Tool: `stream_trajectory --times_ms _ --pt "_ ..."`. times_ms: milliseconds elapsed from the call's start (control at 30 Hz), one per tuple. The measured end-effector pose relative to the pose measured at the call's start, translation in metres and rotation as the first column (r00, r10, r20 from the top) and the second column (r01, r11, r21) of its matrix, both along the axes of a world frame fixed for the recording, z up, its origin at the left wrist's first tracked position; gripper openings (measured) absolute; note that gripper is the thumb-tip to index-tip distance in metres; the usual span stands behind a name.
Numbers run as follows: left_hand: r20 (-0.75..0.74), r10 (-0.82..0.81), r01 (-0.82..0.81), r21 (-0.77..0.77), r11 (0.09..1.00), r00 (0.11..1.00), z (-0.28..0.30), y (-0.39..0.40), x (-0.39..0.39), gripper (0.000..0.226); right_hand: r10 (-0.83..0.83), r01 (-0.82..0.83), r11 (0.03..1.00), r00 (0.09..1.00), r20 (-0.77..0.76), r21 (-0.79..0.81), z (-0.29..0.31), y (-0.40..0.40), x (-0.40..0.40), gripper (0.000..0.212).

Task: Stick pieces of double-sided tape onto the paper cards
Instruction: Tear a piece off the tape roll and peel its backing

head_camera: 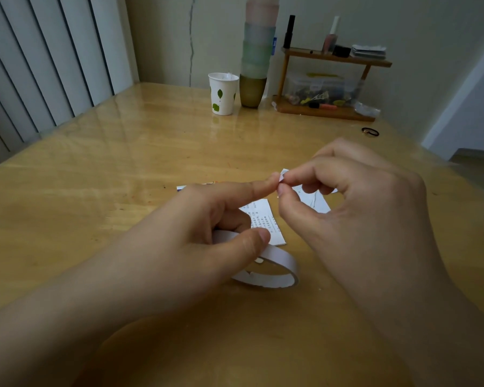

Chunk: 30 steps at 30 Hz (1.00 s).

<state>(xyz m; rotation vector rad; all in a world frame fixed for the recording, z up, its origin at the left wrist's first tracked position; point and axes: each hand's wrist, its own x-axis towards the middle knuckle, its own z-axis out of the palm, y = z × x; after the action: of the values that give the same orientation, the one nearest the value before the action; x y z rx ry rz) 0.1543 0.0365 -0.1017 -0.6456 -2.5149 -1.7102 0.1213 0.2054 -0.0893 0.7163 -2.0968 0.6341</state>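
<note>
above the cards [263, 219], both hands' fingers [266, 185] pinch a tape piece [282, 175]

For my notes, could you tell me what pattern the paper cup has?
White with green leaves, on the paper cup; head view.

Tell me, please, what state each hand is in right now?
Left hand: holds the tape roll, its index fingertip touching the tape piece.
Right hand: pinches that small tape piece between thumb and forefinger.
</note>
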Motion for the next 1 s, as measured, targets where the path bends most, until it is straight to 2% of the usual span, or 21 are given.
stream_trajectory --times_ms 200,600,1000 --pt "-0.03 -0.002 0.0 -0.039 0.999 1.0 0.0021 0.0024 0.0017 0.052 0.014 -0.013 0.999 0.999 0.029 -0.051 -0.0005 -0.0017 0.0023 0.007" --pt "0.001 -0.033 0.033 0.02 0.999 0.999 0.0028 0.0006 0.0015 0.051 0.053 -0.041 0.992 0.994 0.096 -0.122 0.0 -0.0025 0.0028 0.01" --pt "0.067 -0.085 0.074 0.154 0.985 0.994 0.0019 -0.0024 -0.002 0.051 0.177 -0.08 0.948 0.938 0.299 -0.309 0.0003 -0.0046 0.0013 0.007"
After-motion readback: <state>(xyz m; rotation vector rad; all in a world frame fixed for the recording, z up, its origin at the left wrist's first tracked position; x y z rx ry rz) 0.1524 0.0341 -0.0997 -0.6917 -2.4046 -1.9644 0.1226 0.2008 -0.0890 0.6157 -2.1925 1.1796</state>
